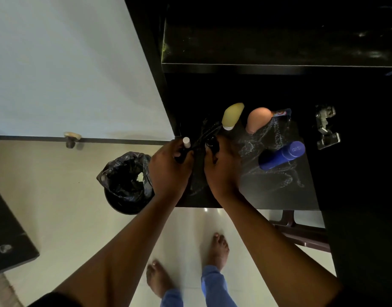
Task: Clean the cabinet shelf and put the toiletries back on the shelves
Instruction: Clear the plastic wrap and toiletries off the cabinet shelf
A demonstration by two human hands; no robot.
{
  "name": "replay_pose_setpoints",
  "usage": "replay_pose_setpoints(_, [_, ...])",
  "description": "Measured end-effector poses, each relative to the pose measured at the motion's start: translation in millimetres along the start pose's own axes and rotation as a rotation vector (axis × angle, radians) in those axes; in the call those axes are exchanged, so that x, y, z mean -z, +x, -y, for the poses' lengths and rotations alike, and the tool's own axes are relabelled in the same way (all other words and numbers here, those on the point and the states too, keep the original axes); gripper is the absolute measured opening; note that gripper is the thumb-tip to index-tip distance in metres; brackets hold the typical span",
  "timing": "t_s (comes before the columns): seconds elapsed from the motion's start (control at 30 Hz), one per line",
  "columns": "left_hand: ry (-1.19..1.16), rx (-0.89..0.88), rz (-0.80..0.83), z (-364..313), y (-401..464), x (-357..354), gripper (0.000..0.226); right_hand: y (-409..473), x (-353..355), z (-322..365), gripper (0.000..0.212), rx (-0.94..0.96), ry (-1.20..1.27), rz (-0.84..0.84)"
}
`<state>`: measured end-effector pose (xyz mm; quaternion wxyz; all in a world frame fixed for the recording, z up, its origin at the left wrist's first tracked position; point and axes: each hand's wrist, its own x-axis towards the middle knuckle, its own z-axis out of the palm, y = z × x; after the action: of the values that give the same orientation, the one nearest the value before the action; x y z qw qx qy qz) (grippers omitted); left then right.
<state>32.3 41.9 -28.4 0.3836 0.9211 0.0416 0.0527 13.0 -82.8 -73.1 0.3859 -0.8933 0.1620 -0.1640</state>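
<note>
Black laminate makes up the cabinet shelf (279,196), and on it lies a crinkled clear plastic sheet (270,138) with the toiletries resting on top. Only the head view is given. Both hands work at the shelf's front left corner. The left hand (168,169) curls round a small dark bottle with a white cap (186,142), cap pointing away from the person, towards the back of the cabinet. The right hand (221,171) has its fingers closed on a dark item (209,142) just beside it — whether cloth, bag or another bottle is too dim to tell.

Remaining toiletries lie to the right of and beyond the hands: a pale yellow bottle (232,116) and an orange-brown bottle (258,119) side by side at the sheet's far edge, both leaning, and a blue bottle (281,155) on its side, long axis running from near-left to far-right, cap end away. My guess is the right hand is nearer all three, the blue one closest to it. An upper shelf (279,65) sits bare above. A bin lined with a black bag (126,180) stands on the floor, left of the left hand.
</note>
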Motion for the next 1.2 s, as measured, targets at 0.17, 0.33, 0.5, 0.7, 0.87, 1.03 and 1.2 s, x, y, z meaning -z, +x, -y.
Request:
replay_pose_setpoints(0.17, [0.002,-0.013,-0.007,3,7,-3,0.023,6,-11,-3,0.034,0.026,0.005,0.022])
replay_pose_setpoints(0.33, [-0.001,-0.017,0.002,8,8,-10,0.029,6,-11,-6,0.032,0.028,0.01,0.007])
replay_pose_setpoints(0.5, [-0.158,0.041,0.037,12,-10,-11,0.05,-9,-2,-4,0.046,-0.01,0.053,0.006])
replay_pose_setpoints(0.7, [-0.184,-0.008,0.024,4,-65,-6,0.033,-68,45,-5,0.03,-0.147,0.135,-0.017])
replay_pose_setpoints(0.87, [-0.192,-0.362,0.116,-45,-73,-17,0.02,-82,77,-23,0.028,-0.421,0.151,-0.222])
replay_pose_setpoints(1.03, [-0.04,-0.818,-0.013,-121,-36,-25,0.014,-53,96,-28,0.061,-0.478,0.282,-0.377])
replay_pose_setpoints(1.2, [0.289,-0.793,0.137,-168,12,-37,0.037,-21,105,-30,0.067,-0.461,0.179,-0.307])
